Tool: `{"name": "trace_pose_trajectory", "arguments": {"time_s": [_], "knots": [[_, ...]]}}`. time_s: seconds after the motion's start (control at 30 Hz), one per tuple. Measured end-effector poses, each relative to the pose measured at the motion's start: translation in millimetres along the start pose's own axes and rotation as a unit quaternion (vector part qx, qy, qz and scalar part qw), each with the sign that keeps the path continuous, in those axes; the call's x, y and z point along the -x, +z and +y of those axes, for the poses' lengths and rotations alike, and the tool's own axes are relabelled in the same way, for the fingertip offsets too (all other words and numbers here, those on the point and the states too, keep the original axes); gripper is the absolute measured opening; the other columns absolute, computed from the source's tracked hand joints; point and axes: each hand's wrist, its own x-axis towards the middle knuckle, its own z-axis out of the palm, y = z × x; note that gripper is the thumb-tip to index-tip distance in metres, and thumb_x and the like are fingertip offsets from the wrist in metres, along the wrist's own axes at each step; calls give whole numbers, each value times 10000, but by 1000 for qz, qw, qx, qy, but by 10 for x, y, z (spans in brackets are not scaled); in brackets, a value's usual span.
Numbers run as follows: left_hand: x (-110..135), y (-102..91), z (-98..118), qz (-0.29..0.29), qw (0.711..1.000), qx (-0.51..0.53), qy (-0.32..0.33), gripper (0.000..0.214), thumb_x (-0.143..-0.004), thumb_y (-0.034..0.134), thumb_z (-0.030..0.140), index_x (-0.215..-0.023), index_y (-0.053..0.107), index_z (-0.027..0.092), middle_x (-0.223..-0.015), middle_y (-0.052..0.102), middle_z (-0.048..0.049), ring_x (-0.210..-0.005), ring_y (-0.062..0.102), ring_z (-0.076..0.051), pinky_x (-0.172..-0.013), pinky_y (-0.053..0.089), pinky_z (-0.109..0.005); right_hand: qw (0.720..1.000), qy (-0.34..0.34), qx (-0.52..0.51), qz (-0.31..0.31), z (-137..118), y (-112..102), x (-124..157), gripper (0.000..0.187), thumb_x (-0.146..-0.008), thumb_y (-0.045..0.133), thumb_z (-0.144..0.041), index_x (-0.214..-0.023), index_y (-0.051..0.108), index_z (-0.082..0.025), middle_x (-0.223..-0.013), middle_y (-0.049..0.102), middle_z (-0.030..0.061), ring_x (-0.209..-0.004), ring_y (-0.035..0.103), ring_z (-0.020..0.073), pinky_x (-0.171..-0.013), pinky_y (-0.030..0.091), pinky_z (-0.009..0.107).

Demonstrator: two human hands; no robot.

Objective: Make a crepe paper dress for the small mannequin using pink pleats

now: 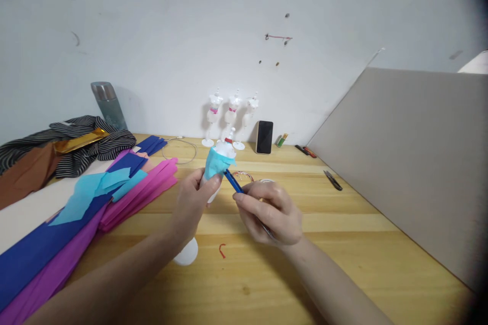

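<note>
My left hand [196, 195] is closed around a small white dress-form mannequin [226, 150], tilted above the table. Light blue crepe paper [217, 162] wraps its torso, and a red band circles its neck. A white round base [186, 252] shows below my left wrist. My right hand [272, 210] grips a slim blue tool [234, 182] whose tip meets the paper's lower right edge. Its exact kind is unclear; a thin metallic part shows under my palm. Nearer to me on the wood lies a small red strip [222, 251].
Three more mannequins [231, 114] stand by the wall, beside an upright phone [264, 137]. Coloured crepe paper [125, 198], striped cloth [84, 134] and a bottle [109, 104] occupy the left. Small scissors [333, 181] lie near the white panel [404, 152] at right.
</note>
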Motion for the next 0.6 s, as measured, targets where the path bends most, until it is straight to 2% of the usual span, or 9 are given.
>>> {"name": "trace_pose_trajectory", "arguments": {"time_s": [0.17, 0.33, 0.4, 0.5, 0.6], "knots": [[3, 6, 19, -2, 1000, 16, -1, 325, -763, 605, 447, -632, 468, 183, -512, 383, 63, -499, 330, -81, -489, 265, -238, 1000, -27, 3, -11, 32, 39, 43, 304, -775, 599, 3, -1025, 652, -163, -768, 561, 44, -680, 602, 157, -560, 528, 283], [4, 0, 13, -5, 1000, 21, -3, 332, -760, 606, 472, -648, 493, 180, -523, 407, 57, -497, 348, -82, -481, 275, -236, 999, 17, -29, 11, -2, 5, -58, 283, -784, 588, 0, -991, 659, -179, -973, 619, 96, -817, 646, 189, -664, 554, 330], [-1, 2, 15, -1, 1000, 13, -1, 326, -758, 602, 468, -648, 497, 180, -518, 416, 54, -490, 356, -84, -474, 276, -235, 995, 42, -88, 12, -16, -56, -140, 261, -793, 579, -7, -974, 638, -186, -941, 631, 85, -800, 642, 181, -656, 545, 321], [-6, 11, 32, 5, 1000, 8, -1, 314, -758, 594, 448, -635, 479, 184, -513, 424, 53, -488, 364, -85, -475, 287, -233, 979, 94, -168, -60, -11, -179, -246, 161, -840, 548, -81, -944, 593, -195, -791, 598, 41, -712, 595, 165, -614, 507, 308], [-7, 13, 39, 4, 1000, -2, 2, 322, -763, 589, 450, -628, 466, 185, -508, 420, 53, -484, 362, -83, -471, 282, -232, 952, 143, -215, -163, 13, -282, -287, 82, -910, 459, -194, -891, 538, -203, -823, 604, 58, -740, 584, 178, -656, 491, 333]]}}
